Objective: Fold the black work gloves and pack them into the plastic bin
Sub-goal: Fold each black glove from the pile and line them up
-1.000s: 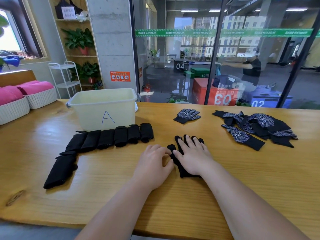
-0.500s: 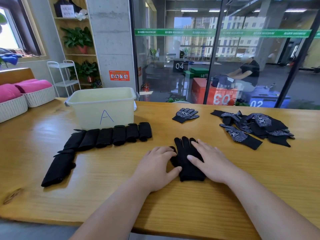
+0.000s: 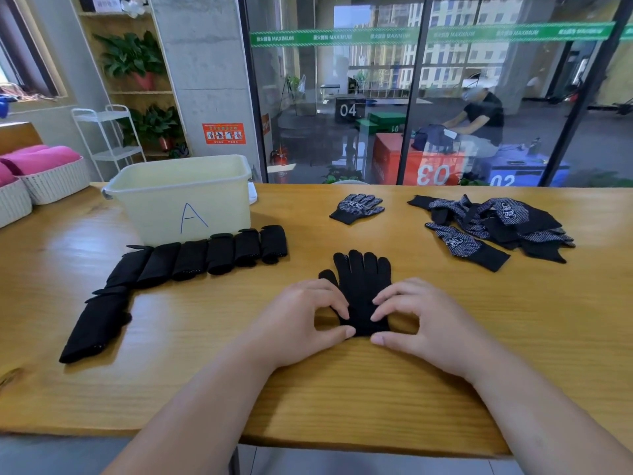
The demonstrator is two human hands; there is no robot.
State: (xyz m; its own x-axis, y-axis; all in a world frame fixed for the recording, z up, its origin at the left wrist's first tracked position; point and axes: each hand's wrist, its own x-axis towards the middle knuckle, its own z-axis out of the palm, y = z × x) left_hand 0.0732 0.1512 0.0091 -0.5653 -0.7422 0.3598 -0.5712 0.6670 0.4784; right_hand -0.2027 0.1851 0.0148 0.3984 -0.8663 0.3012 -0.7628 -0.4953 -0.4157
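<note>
A black work glove (image 3: 362, 286) lies flat on the wooden table (image 3: 342, 382), fingers pointing away from me. My left hand (image 3: 301, 323) pinches the left side of its cuff between thumb and fingertips. My right hand (image 3: 421, 323) pinches the right side of the cuff the same way. A row of folded black gloves (image 3: 191, 260) runs along the front of the pale plastic bin (image 3: 185, 200) marked "A", bending toward me at its left end. One dotted glove (image 3: 358, 208) lies alone farther back. A loose pile of gloves (image 3: 493, 226) sits at the right.
White woven baskets (image 3: 51, 183) with pink cloth stand at the table's far left. A glass wall runs behind the table, with a person seated beyond it. A white rack (image 3: 109, 138) and plant shelves stand at the back left.
Both hands slid back from flattening the glove to its cuff end and now pinch it from each side. The glove's fingers are uncovered.
</note>
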